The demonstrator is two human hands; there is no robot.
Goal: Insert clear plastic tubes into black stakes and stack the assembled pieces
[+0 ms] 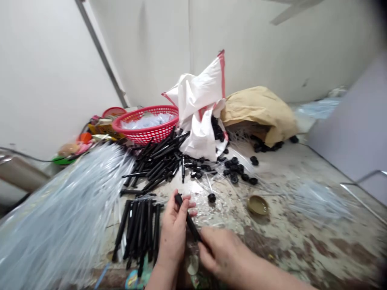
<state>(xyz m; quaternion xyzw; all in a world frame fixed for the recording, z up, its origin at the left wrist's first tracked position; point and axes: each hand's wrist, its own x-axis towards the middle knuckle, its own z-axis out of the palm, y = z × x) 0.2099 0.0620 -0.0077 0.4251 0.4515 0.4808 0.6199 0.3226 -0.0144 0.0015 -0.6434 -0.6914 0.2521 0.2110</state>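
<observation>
A black plastic tube [192, 226] slants between my two hands above the worktable. My left hand [175, 217] pinches its upper end between thumb and fingers, the other fingers spread behind it. At the lower end, my right hand [222, 249] is wrapped around the tube. Just left of my left hand lies a row of similar black tubes [139, 229]. Beyond my hands is a loose heap of more black tubes [160, 161]. Several black round caps [237, 169] lie scattered right of that heap, one single cap [211, 197] nearer my hands.
Long clear plastic tubes [69, 213] cover the table's left side. A red basket [145, 133] holding clear plastic pieces, a white sack [199, 96] and a tan sack [260, 108] stand at the back. A small bowl [257, 205] and clear thin strips [322, 201] lie to the right.
</observation>
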